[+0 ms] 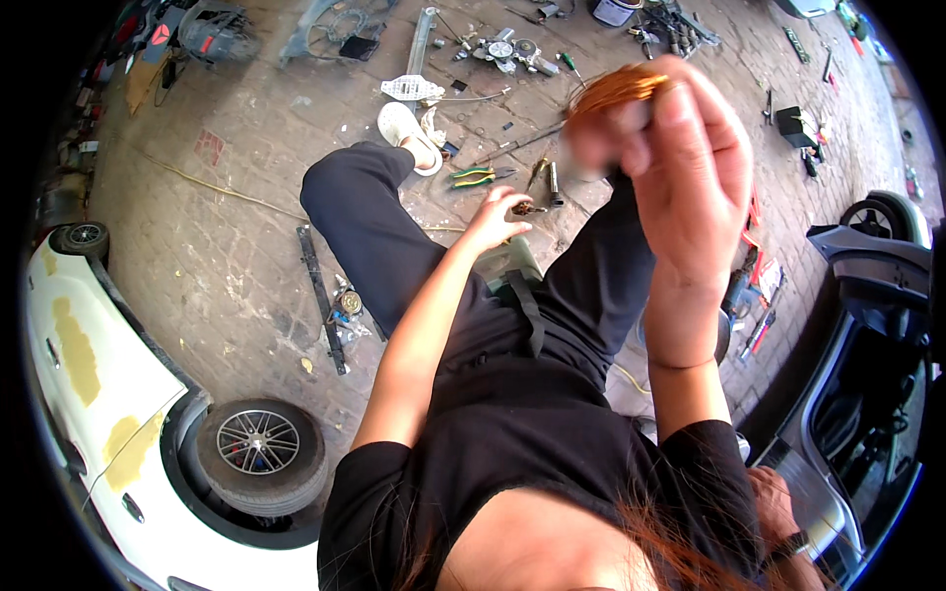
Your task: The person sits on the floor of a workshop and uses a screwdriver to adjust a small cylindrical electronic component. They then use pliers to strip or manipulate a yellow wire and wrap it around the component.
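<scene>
My right hand [680, 167] is raised close to the camera, its fingers closed on a bundle of copper wire [619, 91]; its fingertips are blurred. Lower and further away, my left hand [498, 219] has its fingers curved and apart beside a small brownish metal part [524, 209]; I cannot tell whether it touches it. Just beyond lie green-and-yellow pliers [473, 176] and a metal tube [555, 185]. A greenish seat or box [514, 258] shows between my knees.
Scattered car parts [505, 54], tools [759, 332] and a black box [796, 128] lie on the paving. A white car [89, 364] with a loose wheel [259, 455] is at left, another car [867, 394] at right. Another person's arm [774, 502] shows at lower right.
</scene>
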`<action>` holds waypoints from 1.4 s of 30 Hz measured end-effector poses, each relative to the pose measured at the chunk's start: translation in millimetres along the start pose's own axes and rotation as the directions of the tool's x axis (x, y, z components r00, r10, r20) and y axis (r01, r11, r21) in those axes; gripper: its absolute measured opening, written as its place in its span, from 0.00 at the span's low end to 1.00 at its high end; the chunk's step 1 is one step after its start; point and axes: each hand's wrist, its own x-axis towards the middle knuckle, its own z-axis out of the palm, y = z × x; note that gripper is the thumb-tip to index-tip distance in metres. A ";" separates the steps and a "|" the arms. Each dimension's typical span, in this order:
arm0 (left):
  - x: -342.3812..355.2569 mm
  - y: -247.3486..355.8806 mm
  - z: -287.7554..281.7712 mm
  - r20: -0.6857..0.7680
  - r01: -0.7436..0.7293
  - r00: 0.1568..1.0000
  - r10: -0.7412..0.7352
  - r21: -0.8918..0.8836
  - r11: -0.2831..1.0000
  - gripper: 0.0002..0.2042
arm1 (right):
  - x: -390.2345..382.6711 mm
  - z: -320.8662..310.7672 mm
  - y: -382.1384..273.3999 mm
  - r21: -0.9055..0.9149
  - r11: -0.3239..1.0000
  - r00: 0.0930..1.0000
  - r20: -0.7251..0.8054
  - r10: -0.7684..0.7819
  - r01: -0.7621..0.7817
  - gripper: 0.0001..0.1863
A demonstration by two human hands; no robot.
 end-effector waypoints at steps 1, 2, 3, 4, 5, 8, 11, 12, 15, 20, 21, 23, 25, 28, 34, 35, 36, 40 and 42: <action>0.3 6.0 1.8 0.033 -0.005 0.999 0.007 -0.049 0.999 0.26 | 1.3 -3.3 -5.7 -0.039 0.999 1.000 0.000 -0.010 0.010 0.17; -0.3 13.0 4.9 0.064 -0.008 0.998 0.014 -0.097 0.995 0.25 | 0.4 -15.2 -2.0 0.128 0.991 0.997 -0.065 -0.027 0.036 0.18; 0.0 19.4 7.6 0.094 -0.009 0.995 0.022 -0.145 0.989 0.23 | 3.9 -19.0 -4.7 0.238 0.970 0.999 -0.038 -0.037 0.045 0.17; 4.1 21.2 12.6 0.027 -0.110 0.993 0.116 -0.161 0.981 0.21 | 6.4 -21.1 -10.3 0.215 0.974 0.995 -0.082 -0.054 0.071 0.17; 5.2 22.6 16.5 0.065 -0.029 0.997 0.048 -0.263 0.964 0.20 | 9.2 -23.8 -16.3 0.192 0.977 0.990 -0.124 -0.073 0.096 0.17; 4.1 36.7 12.1 0.115 0.106 0.991 -0.065 -0.396 0.912 0.17 | 26.0 -56.2 -33.4 0.187 0.967 0.985 -0.042 -0.170 0.175 0.13; -5.8 59.5 -12.8 -0.006 0.003 1.000 -0.005 -0.244 0.970 0.16 | 31.6 -99.2 -62.8 0.249 0.952 0.983 -0.101 -0.156 0.177 0.11; -9.4 70.5 -24.6 -0.042 -0.026 0.999 0.018 -0.188 0.982 0.16 | 28.3 -110.3 -69.5 0.142 0.962 0.960 -0.195 -0.202 0.232 0.10; -17.6 98.4 -53.6 -0.163 -0.046 0.986 0.033 -0.072 0.996 0.17 | 22.5 -121.2 -86.6 0.174 0.945 0.951 -0.192 -0.243 0.276 0.08; -22.1 122.0 -79.2 -0.371 -0.028 0.927 0.054 0.075 0.997 0.16 | 6.3 -93.5 -111.6 0.029 0.958 0.902 -0.346 -0.260 0.287 0.12; -22.1 124.5 -82.5 -0.408 -0.023 0.911 0.061 0.098 0.995 0.16 | 1.1 -100.0 -116.7 0.446 0.858 0.960 -0.223 -0.170 0.256 0.12; -21.5 134.2 -88.7 -0.438 0.006 0.899 0.020 0.059 0.998 0.15 | -7.0 -107.0 -123.3 0.415 0.870 0.961 -0.192 -0.200 0.265 0.07; -21.1 140.8 -91.6 -0.482 0.015 0.876 0.012 0.052 0.999 0.15 | -27.4 -115.1 -132.3 0.453 0.833 0.937 -0.281 -0.206 0.319 0.07; -26.0 150.5 -102.1 -0.592 0.022 0.803 0.065 0.139 0.990 0.14 | -64.5 -139.7 -149.5 0.355 0.753 0.757 -0.591 -0.279 0.554 0.07; -21.6 161.3 -110.8 -0.618 0.070 0.769 0.162 0.333 0.940 0.15 | -97.8 -128.4 -151.0 0.382 0.814 0.855 -0.456 -0.246 0.438 0.13; -21.2 161.0 -109.7 -0.607 0.093 0.779 0.157 0.359 0.928 0.15 | -96.8 -123.8 -147.8 0.380 0.823 0.868 -0.431 -0.246 0.422 0.14; -21.7 159.6 -108.8 -0.597 0.118 0.788 0.150 0.386 0.915 0.15 | -94.7 -119.8 -142.9 0.379 0.832 0.881 -0.405 -0.244 0.405 0.14; -8.6 134.4 -100.9 -0.556 0.181 0.823 0.114 0.448 0.876 0.14 | -99.3 -113.1 -124.2 0.330 0.919 0.933 -0.347 -0.092 0.213 0.22; 1.8 124.8 -95.1 -0.546 0.269 0.837 -0.016 0.388 0.882 0.14 | -95.9 -108.5 -111.9 0.390 0.908 0.963 -0.263 -0.053 0.156 0.19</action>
